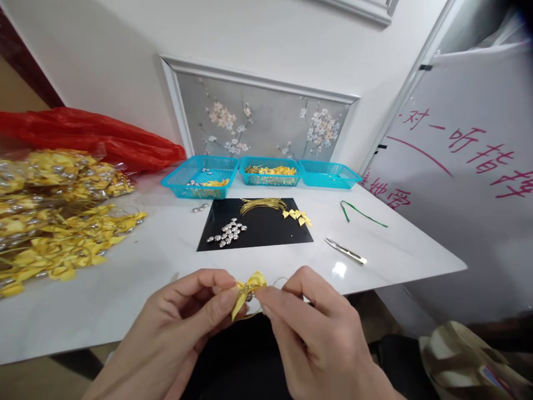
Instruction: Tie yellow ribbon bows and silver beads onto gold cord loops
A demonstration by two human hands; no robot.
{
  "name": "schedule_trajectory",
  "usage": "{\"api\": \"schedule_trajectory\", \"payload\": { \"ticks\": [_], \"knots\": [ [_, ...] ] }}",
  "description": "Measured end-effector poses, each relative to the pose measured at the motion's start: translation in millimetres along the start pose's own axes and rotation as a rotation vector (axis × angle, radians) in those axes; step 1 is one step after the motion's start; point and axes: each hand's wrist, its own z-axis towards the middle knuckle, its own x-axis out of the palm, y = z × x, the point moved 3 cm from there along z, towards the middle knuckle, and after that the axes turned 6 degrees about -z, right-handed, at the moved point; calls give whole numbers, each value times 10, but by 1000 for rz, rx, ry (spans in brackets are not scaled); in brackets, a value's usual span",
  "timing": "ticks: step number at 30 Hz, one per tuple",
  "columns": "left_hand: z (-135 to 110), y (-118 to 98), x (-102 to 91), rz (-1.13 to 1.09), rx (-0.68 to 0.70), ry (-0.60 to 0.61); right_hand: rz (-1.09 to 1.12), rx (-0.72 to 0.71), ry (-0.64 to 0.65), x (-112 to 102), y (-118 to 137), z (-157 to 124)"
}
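Note:
Between my two hands, at the table's front edge, is a yellow ribbon bow [255, 279] with a silver bead [249, 297] partly hidden under it. My left hand [187, 314] pinches the bow's left side between thumb and fingers. On the other side, my right hand [314, 319] is closed with thumb and forefinger at the bow's knot. A thin gold cord loops out around the right fingertips and below the bow. Ahead lies a black mat [262, 236] carrying silver beads [229, 232], gold cords [263, 205] and small yellow bows [298, 215].
Behind the mat stand three blue baskets [200, 191], with yellow pieces in the left and middle ones. Small scissors-like snips [345, 251] and a green cord [362, 219] lie right. Yellow bead ornaments [62, 244] pile up left, before a red bag [104, 136].

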Motion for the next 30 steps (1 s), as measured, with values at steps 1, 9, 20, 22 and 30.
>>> {"api": "schedule_trajectory", "payload": {
  "ticks": [1,9,20,22,30],
  "knots": [
    [6,12,-11,-6,-10,3,-6,1,-3,0,10,9],
    [2,59,-13,-60,-30,-4,-34,-27,-52,24,45,29],
    [-19,55,45,-218,-115,36,215,109,13,115,-87,21],
    [-25,84,13,-226,-90,-51,226,127,0,143,-69,2],
    [-67,149,3,-289,-61,-90,242,187,-54,248,-7,-46]
  ]
}}
